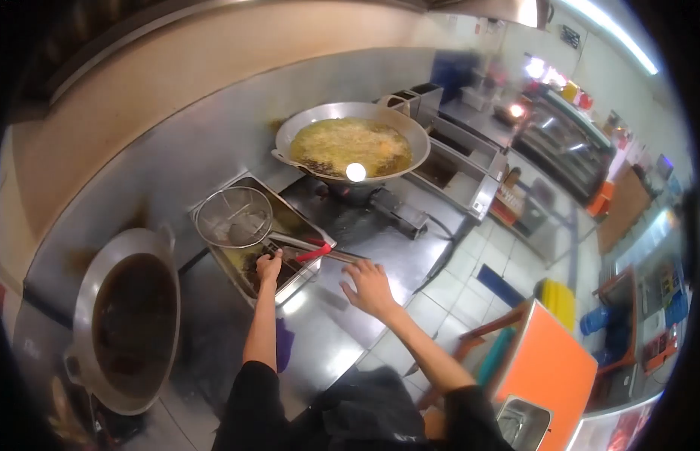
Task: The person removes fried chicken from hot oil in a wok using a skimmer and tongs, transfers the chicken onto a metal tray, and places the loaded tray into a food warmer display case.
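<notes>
Currently, a round wire strainer (235, 217) lies across the left part of a rectangular metal tray (295, 286) on a steel surface (320, 304), its long handle pointing right. The person's left hand (269, 267) reaches over the tray just beside the strainer, fingers closed around a dark item too small to identify. The right hand (370, 289) is open, fingers spread, at the far end of the strainer's handle; whether they touch cannot be told. A red grip (315, 252) angles over the tray's right side. Beyond, a large wok (419, 144) of frothing, yellowish oil sits above a burner (354, 192), with metal bins (478, 184) to its right. At left, a second wok (89, 304) holds dark liquid. A purple cloth (284, 346) lies near the left forearm, and an orange tabletop (549, 368) stands at near right.
</notes>
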Motion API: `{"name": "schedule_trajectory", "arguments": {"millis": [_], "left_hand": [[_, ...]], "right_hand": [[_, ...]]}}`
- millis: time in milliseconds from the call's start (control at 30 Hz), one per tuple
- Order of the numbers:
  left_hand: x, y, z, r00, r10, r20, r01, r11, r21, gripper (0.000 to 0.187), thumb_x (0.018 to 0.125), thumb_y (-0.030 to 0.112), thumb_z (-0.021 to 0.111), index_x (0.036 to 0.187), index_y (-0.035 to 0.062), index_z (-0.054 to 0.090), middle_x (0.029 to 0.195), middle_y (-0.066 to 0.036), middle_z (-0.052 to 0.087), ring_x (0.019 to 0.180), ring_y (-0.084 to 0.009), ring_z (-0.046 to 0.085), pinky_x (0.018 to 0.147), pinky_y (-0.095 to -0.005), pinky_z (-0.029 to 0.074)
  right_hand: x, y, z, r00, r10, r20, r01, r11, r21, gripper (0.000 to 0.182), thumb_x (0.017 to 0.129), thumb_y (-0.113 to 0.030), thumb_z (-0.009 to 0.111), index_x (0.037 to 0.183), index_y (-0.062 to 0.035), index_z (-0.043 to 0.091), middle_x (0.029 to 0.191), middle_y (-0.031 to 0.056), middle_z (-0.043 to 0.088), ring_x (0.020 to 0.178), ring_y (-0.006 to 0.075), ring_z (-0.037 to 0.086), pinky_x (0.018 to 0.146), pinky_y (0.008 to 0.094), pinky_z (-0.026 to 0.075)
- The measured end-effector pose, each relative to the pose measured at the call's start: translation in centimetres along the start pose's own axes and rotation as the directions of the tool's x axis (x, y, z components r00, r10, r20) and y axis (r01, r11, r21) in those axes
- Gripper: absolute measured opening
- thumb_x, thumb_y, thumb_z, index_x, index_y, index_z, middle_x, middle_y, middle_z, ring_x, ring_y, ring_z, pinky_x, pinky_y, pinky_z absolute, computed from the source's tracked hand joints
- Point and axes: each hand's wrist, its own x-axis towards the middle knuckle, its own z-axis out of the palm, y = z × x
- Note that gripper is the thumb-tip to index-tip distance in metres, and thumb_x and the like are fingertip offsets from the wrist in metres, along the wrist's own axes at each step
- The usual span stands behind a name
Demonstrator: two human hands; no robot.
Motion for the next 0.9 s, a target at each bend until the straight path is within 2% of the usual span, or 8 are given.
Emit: {"name": "schedule_trajectory", "arguments": {"millis": [133, 167, 200, 333, 400, 500, 533, 900], "left_hand": [[2.4, -1.7, 1.7, 0.993, 0.067, -0.099, -0.073, 0.995, -0.063, 0.027, 0.077, 0.030, 0.070, 0.094, 0.0102, 0.073, 0.096, -0.012, 0.071, 0.090, -0.0294, 0.067, 0.085, -0.0377, 0.050], [4.6, -4.5, 2.8, 0.970, 0.169, -0.175, -0.198, 0.965, -0.169, 0.022, 0.081, 0.027, 0.065, 0.094, 0.0098, 0.071, 0.085, -0.009, 0.070, 0.080, -0.0243, 0.067, 0.073, -0.0375, 0.054], [-0.9, 1.1, -0.1, 0.996, -0.087, 0.018, 0.088, 0.937, -0.337, 0.029, 0.087, 0.025, 0.066, 0.110, 0.0077, 0.062, 0.091, -0.006, 0.065, 0.070, -0.0152, 0.062, 0.052, -0.0291, 0.052], [-2.9, 5.5, -0.5, 0.953, -0.279, 0.119, 0.303, 0.893, -0.332, 0.031, 0.088, 0.033, 0.067, 0.099, 0.0050, 0.063, 0.081, -0.005, 0.063, 0.060, -0.0134, 0.059, 0.049, -0.0278, 0.051], [-1.4, 4.4, 1.4, 0.950, -0.279, 0.140, 0.303, 0.931, -0.204, 0.035, 0.088, 0.039, 0.067, 0.099, 0.0051, 0.064, 0.077, -0.004, 0.062, 0.056, -0.0140, 0.057, 0.048, -0.0293, 0.050], [0.1, 1.5, 3.2, 0.984, -0.178, -0.034, 0.162, 0.948, -0.275, 0.031, 0.094, 0.026, 0.060, 0.113, 0.0037, 0.052, 0.072, -0.005, 0.058, 0.050, -0.0124, 0.053, 0.042, -0.0274, 0.045], [-1.9, 3.3, 2.9, 0.967, -0.204, -0.155, 0.103, 0.865, -0.492, 0.029, 0.095, 0.021, 0.058, 0.117, 0.0038, 0.049, 0.069, -0.005, 0.056, 0.048, -0.0115, 0.051, 0.039, -0.0271, 0.042], [-19.8, 32.3, -5.8, 0.867, 0.467, -0.174, -0.431, 0.878, 0.208, 0.027, 0.101, 0.020, 0.040, 0.115, 0.0029, 0.056, 0.058, -0.007, 0.052, 0.046, -0.0169, 0.052, 0.046, -0.0310, 0.041]], "right_hand": [[2.0, 7.6, 6.2, 0.964, 0.233, 0.131, -0.219, 0.969, -0.115, 0.039, 0.084, -0.031, 0.064, 0.114, -0.0074, 0.058, 0.084, 0.0161, 0.063, 0.089, 0.0328, 0.062, 0.082, 0.0438, 0.046], [2.3, 9.2, 7.5, 0.837, 0.312, 0.450, -0.347, 0.938, -0.005, 0.040, 0.086, -0.032, 0.064, 0.115, -0.0051, 0.058, 0.086, 0.0153, 0.065, 0.085, 0.0321, 0.064, 0.079, 0.0436, 0.049], [2.8, 10.6, 8.5, 0.620, 0.299, 0.725, -0.486, 0.872, 0.056, 0.041, 0.088, -0.032, 0.063, 0.116, -0.0028, 0.057, 0.087, 0.0145, 0.067, 0.082, 0.0315, 0.066, 0.076, 0.0433, 0.052], [3.4, 12.8, 11.2, 0.326, -0.025, 0.945, -0.846, 0.437, 0.304, 0.049, 0.085, -0.034, 0.068, 0.119, -0.0018, 0.053, 0.082, 0.0124, 0.067, 0.055, 0.0191, 0.063, 0.048, 0.0310, 0.051], [0.6, 12.9, 13.8, 0.467, -0.148, 0.872, -0.845, 0.216, 0.490, 0.054, 0.084, -0.037, 0.070, 0.119, -0.0020, 0.051, 0.075, 0.0100, 0.065, 0.048, 0.0160, 0.057, 0.043, 0.0285, 0.046], [1.2, 12.1, 12.1, 0.383, -0.158, 0.910, -0.833, 0.368, 0.414, 0.057, 0.087, -0.041, 0.068, 0.123, -0.0021, 0.048, 0.077, 0.0079, 0.063, 0.051, 0.0141, 0.056, 0.041, 0.0271, 0.044], [1.3, 12.2, 11.6, 0.358, -0.220, 0.907, -0.839, 0.352, 0.416, 0.057, 0.088, -0.044, 0.065, 0.124, -0.0030, 0.047, 0.079, 0.0069, 0.063, 0.055, 0.0134, 0.057, 0.044, 0.0269, 0.045], [-2.3, 30.1, 10.1, 0.350, -0.434, 0.830, -0.872, 0.172, 0.458, 0.044, 0.096, -0.041, 0.055, 0.124, -0.0073, 0.056, 0.097, 0.0087, 0.067, 0.080, 0.0142, 0.063, 0.071, 0.0273, 0.052]]}}
